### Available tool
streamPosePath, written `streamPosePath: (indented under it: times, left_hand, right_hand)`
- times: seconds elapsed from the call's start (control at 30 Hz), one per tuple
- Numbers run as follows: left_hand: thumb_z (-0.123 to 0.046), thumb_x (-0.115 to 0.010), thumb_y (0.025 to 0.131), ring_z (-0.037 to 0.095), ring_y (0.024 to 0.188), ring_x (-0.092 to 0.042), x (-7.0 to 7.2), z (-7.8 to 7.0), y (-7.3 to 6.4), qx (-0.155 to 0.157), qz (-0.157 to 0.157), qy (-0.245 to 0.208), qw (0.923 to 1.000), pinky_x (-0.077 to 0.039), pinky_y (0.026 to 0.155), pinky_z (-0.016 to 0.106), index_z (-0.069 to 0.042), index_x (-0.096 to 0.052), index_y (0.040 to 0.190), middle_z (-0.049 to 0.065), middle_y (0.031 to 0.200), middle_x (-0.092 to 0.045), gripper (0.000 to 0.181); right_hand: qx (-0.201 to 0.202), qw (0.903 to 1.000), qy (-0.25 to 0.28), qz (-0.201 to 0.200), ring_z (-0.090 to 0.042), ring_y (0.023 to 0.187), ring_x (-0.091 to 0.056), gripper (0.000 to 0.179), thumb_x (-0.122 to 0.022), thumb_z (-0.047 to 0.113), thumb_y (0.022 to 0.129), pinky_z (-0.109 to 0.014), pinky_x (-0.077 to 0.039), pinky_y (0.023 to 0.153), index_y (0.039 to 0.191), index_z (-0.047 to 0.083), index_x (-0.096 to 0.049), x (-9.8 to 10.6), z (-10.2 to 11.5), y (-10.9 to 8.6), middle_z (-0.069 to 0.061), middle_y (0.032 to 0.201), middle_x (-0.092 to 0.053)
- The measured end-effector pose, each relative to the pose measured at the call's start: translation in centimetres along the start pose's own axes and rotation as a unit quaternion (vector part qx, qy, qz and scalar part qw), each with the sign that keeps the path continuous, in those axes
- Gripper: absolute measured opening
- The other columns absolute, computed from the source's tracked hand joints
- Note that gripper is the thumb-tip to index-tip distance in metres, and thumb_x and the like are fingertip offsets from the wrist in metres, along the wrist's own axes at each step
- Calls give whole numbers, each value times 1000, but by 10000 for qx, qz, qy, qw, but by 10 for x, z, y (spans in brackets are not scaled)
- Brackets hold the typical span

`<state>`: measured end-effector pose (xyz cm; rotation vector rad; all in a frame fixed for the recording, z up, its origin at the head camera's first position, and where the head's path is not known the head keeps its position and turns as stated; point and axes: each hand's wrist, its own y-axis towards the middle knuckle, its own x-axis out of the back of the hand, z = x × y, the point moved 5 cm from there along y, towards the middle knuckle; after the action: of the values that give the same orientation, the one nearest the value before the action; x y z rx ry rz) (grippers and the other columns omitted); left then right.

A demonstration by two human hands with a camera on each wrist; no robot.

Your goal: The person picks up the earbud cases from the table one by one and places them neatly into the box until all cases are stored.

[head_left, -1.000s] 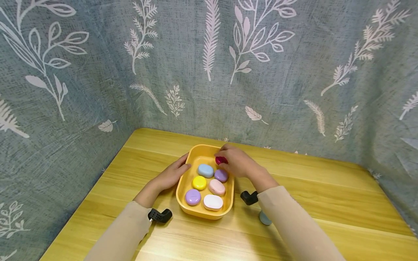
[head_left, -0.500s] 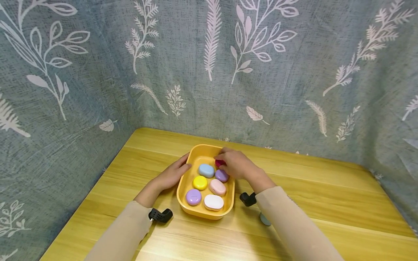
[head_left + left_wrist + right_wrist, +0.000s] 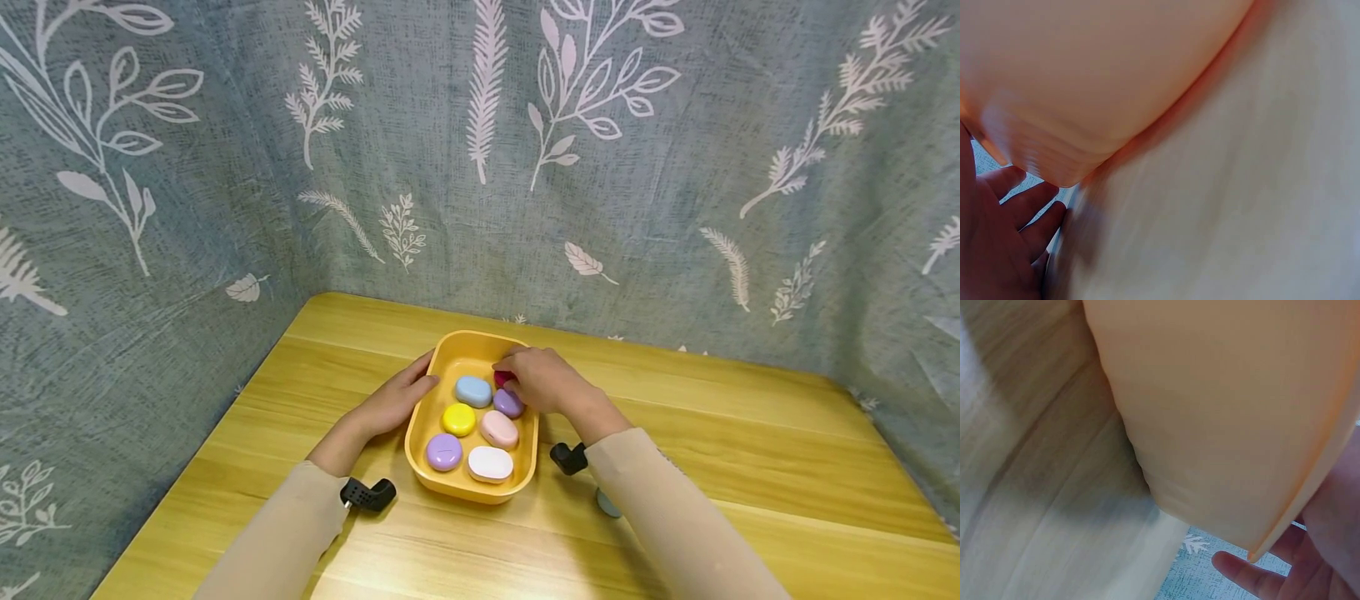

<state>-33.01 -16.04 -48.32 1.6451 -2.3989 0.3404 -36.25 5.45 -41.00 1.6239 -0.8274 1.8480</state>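
An orange-yellow plastic tray (image 3: 471, 490) sits on the table with rounded, soap-like pieces inside. My left hand (image 3: 390, 403) holds its left wall, thumb over the rim and fingers along the outside; those fingers also show under the wall (image 3: 1116, 75) in the left wrist view. Over the far right corner, my right hand (image 3: 546, 382) reaches across the rim and grips a dark red piece (image 3: 502, 379), mostly hidden by its fingers. Around it lie a light blue oval (image 3: 473, 392), a purple piece (image 3: 508, 403), a yellow round one (image 3: 459, 419) and a pink oval (image 3: 499, 429).
A lilac round piece (image 3: 444, 452) and a white oval (image 3: 491, 464) lie at the tray's near end. A grey-blue round thing (image 3: 608, 503) is partly covered by the right sleeve. Patterned curtain (image 3: 450, 233) stands behind the wooden table (image 3: 712, 433).
My right hand has lowered slightly into the far right corner with the dark red piece, which is now more covered. The left hand and the tray keep their places.
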Motion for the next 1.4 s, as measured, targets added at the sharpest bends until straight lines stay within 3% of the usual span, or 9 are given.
streamPosePath:
  times: [0.2, 0.47, 0.7, 1.07, 1.27, 1.4]
  left_hand:
    - [-38, -40, 112, 24, 158, -26, 0, 0, 0, -65, 0, -20, 10000, -29, 127, 47, -28, -17, 168, 2, 173, -21, 61]
    - [-35, -39, 113, 24, 157, -29, 1, -1, 0, -136, 35, -74, 9999, -31, 126, 47, -26, -17, 168, 2, 173, -22, 60]
    - [-35, -38, 113, 28, 158, -26, 0, -3, -1, -192, 73, -41, 9998, -29, 126, 50, -24, -15, 168, 6, 174, -19, 61]
    - [-36, -39, 113, 24, 158, -26, -1, 0, -2, -68, 7, -10, 10000, -28, 127, 47, -27, -17, 168, 2, 173, -21, 60]
    - [-36, -39, 113, 24, 158, -28, -1, 0, -2, -102, 35, -29, 9999, -30, 126, 47, -29, -17, 168, 2, 173, -22, 59]
    - [-36, -39, 113, 24, 157, -29, -1, -1, -3, -103, 46, -36, 9999, -31, 126, 47, -29, -17, 168, 2, 173, -22, 59]
  right_hand:
    - [51, 9998, -169, -14, -30, 110, -65, 25, -64, 15, 103, -47, -56, 94, 125, 12, -73, 0, 1, 2, -8, 122, -72]
    - [-39, 9998, -194, 19, -28, 91, -54, 12, -63, 12, 102, -42, -47, 77, 106, 13, -75, 4, 4, 2, -2, 98, -70]
    - [-59, 9994, -337, -33, -28, 90, -56, 13, -63, 10, 102, -43, -50, 77, 104, 13, -76, 4, 5, 3, -4, 101, -68]
    - [-122, 9984, -538, -86, -27, 88, -54, 13, -66, 11, 101, -41, -48, 75, 93, 14, -75, 2, 7, 6, -2, 97, -67]
    - [-117, 9977, -663, -59, -31, 95, -59, 15, -64, 8, 100, -47, -55, 83, 102, 14, -78, -1, 8, 6, -3, 111, -71]
    - [-119, 9980, -610, -108, -32, 98, -62, 17, -64, 7, 100, -48, -57, 86, 101, 14, -79, -1, 7, 6, -3, 112, -71]
